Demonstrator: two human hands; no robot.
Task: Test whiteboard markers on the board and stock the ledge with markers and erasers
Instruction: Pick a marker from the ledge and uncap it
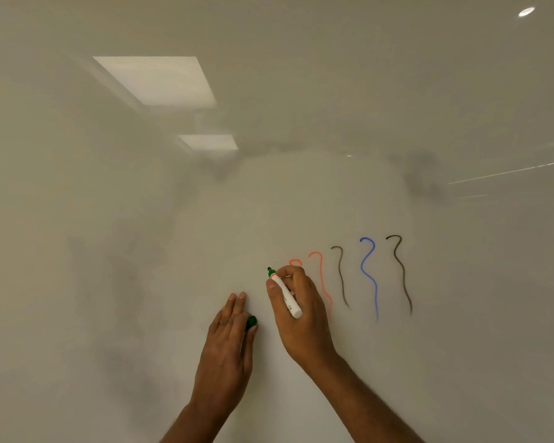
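My right fingers [296,276] grasp the green marker [287,297] at the whiteboard [141,219], left fingers [237,305] pinch its cap [251,321]; my palm may smear the orange squiggle [315,252] beside it

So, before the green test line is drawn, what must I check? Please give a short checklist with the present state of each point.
1. Cap off the green marker: ok, the green tip is bare.
2. Right hand grips the marker: ok, fingers curl round the barrel.
3. Green cap safe: ok, the left hand pinches it.
4. Free space on the whiteboard left of the orange squiggles: ok.
5. Tip touches the board: cannot tell.
6. Marker writes: cannot tell, no green line shows.
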